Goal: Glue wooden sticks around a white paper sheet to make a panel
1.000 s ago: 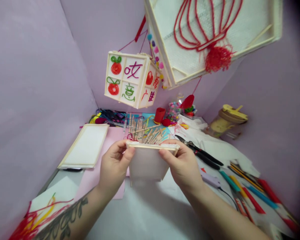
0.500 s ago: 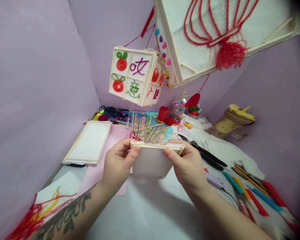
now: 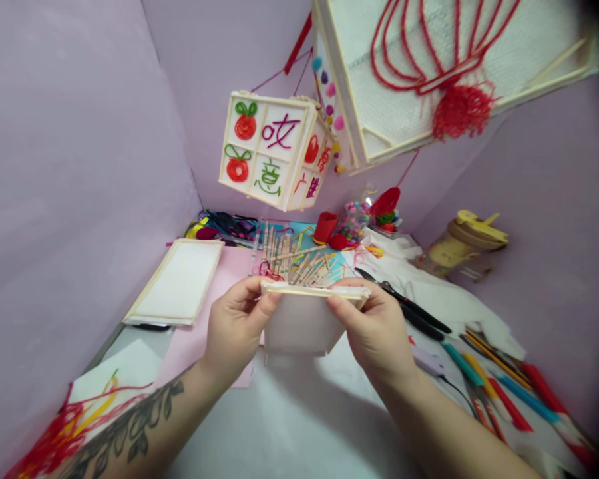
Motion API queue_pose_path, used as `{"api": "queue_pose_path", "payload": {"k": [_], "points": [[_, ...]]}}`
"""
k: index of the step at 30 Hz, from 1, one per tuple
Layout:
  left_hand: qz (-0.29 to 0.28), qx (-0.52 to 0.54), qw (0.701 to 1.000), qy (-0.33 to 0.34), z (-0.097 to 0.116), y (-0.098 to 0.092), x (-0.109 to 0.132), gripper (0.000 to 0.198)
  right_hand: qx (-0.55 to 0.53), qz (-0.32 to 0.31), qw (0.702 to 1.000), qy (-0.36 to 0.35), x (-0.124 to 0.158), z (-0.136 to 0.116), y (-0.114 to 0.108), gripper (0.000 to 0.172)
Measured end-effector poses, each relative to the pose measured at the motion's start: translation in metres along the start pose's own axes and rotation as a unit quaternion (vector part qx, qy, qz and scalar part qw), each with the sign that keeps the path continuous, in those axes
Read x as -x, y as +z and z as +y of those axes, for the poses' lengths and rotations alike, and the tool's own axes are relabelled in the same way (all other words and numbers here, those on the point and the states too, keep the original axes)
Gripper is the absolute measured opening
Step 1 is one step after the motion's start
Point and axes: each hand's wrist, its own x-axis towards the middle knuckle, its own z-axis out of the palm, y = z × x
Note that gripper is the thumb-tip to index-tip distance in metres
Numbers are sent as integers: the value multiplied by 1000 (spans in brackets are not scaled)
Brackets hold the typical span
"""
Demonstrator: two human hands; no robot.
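Note:
Between my hands is a small lantern frame (image 3: pixel 299 322) with pale wooden edges and white panels, held above the table. My left hand (image 3: pixel 237 322) pinches its upper left corner, thumb in front and fingers behind. At the upper right corner my right hand (image 3: pixel 377 326) grips it the same way. The frame's far side and my fingertips behind it are hidden. Just beyond it lie many printed wooden sticks (image 3: pixel 299 259). A flat white panel with a wooden border (image 3: pixel 177 283) rests left of my left hand.
A decorated lantern (image 3: pixel 264 150) hangs ahead, and a larger one with a red tassel (image 3: pixel 462 110) hangs upper right. Black-handled scissors (image 3: pixel 419 316), a glue gun (image 3: pixel 428 361) and markers (image 3: pixel 509 399) lie right. A yellow-lidded cup (image 3: pixel 459 246) stands behind; red yarn (image 3: pixel 54 432) lies left.
The view has shifted very slightly. Both hands keep the same hold on the lantern frame, with no other visible difference.

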Motion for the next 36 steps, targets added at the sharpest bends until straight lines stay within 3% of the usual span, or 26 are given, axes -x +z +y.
{"api": "queue_pose_path", "payload": {"k": [28,36], "points": [[14,12,1000,-9,3,0,1,24,-17,6,1000,21,2,3,1,25],[-13,18,1000,8,10,2,2,19,-10,12,1000,10,3,1,1,23]]}}
